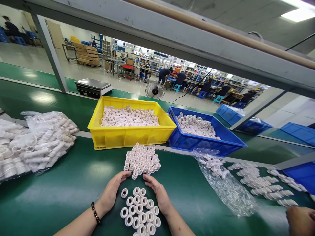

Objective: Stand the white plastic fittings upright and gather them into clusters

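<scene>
My left hand [111, 191] and my right hand [159, 194] rest low over the green work surface [93, 209], fingers stretched forward and nothing gripped. Their fingertips are at the near edge of a tight cluster of white plastic pipe fittings [141, 160] standing on end; whether they press on it I cannot tell. Between my forearms stands a looser group of wider white ring-like fittings [139, 208], with hollow tops facing up. A beaded bracelet [95, 212] circles my left wrist.
Behind the cluster, a yellow bin [130, 133] and a blue bin [197, 142] hold many white fittings. Bagged white pipe pieces [46, 141] lie left. Right are a clear plastic bag [226, 186], rows of fittings [261, 182] and another person's hand [301, 220]. A metal beam [172, 36] crosses overhead.
</scene>
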`<state>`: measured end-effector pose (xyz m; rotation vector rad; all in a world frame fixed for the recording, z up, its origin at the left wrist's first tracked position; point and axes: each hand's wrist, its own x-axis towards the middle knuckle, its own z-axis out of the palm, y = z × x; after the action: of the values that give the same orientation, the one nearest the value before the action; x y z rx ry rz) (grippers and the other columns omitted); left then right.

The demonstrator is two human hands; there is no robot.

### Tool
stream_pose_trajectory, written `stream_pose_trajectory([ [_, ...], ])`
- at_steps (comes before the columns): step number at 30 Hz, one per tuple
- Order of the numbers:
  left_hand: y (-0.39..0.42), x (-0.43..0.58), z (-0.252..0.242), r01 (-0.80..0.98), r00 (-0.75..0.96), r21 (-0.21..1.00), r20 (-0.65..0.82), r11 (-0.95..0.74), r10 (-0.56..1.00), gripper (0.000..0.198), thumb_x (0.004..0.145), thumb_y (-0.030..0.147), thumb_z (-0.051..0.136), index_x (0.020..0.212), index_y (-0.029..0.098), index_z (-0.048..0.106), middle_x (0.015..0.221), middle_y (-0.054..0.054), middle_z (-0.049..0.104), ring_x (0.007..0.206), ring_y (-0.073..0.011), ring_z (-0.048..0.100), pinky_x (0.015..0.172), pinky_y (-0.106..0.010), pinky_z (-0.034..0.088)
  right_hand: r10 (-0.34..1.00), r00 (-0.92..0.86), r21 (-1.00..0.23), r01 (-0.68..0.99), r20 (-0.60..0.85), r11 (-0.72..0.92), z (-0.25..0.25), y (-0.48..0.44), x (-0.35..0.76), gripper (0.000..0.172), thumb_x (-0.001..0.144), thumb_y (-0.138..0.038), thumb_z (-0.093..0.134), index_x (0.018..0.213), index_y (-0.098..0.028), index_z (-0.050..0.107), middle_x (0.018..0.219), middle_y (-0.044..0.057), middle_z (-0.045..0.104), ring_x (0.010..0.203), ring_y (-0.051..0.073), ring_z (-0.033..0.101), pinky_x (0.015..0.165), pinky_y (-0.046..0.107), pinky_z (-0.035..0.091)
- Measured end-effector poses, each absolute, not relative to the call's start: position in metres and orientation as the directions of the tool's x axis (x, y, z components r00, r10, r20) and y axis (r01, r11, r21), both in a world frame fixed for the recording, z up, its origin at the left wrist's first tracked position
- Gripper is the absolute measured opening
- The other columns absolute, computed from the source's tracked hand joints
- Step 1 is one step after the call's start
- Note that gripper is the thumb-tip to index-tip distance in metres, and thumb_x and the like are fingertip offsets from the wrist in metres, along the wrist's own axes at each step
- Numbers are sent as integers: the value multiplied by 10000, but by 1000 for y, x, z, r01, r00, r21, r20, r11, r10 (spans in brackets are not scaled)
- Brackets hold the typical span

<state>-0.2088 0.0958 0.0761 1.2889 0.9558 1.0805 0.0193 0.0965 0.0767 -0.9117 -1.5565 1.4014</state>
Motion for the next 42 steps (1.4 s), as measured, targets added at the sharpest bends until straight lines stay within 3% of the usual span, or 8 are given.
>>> stream_pose_trajectory([
  [5,97,-205,77,-112,348,994,48,-9,936,465,889,448,232,1220,203,446,1264,-48,479,1183,-208,397,1039,-369,278,914,-387,-992,-16,124,128,76,97,17,568,861,-591,279,1290,-241,407,1325,75,383,1223,258,327,997,437,301],
  [12,99,-204,77,-54,413,998,63,-45,908,455,895,416,238,1274,222,396,1340,-19,399,1244,-201,320,1075,-377,217,914,-391,-994,-24,110,110,74,99,12,541,875,-568,277,1292,-247,403,1327,70,382,1221,249,331,998,430,300],
  [23,103,-200,77,31,391,998,44,-61,919,520,874,462,262,1308,190,352,1389,-50,317,1284,-217,243,1095,-402,126,910,-402,-995,-37,103,96,78,102,6,569,869,-578,283,1299,-223,394,1327,80,382,1222,245,332,1006,433,283],
  [33,112,-193,70,-94,399,995,74,-39,914,486,873,456,292,1269,196,402,1354,-68,368,1249,-228,306,1075,-414,189,904,-416,-996,-51,94,80,84,102,7,606,846,-617,284,1268,-207,433,1263,103,445,1151,253,414,967,421,324],
  [38,109,-198,74,-229,510,971,58,71,858,531,860,504,282,1266,183,404,1322,-87,411,1223,-246,348,1062,-427,204,898,-433,-997,-18,80,81,88,99,9,633,834,-646,253,1194,-192,509,1170,113,508,1068,251,475,906,402,376],
  [42,105,-201,83,-229,594,965,33,130,804,591,839,557,267,1257,168,418,1221,-105,505,1154,-266,421,1032,-446,234,887,-453,-995,-3,90,100,87,97,13,637,839,-643,223,1084,-184,590,1076,110,551,988,239,518,863,384,405],
])
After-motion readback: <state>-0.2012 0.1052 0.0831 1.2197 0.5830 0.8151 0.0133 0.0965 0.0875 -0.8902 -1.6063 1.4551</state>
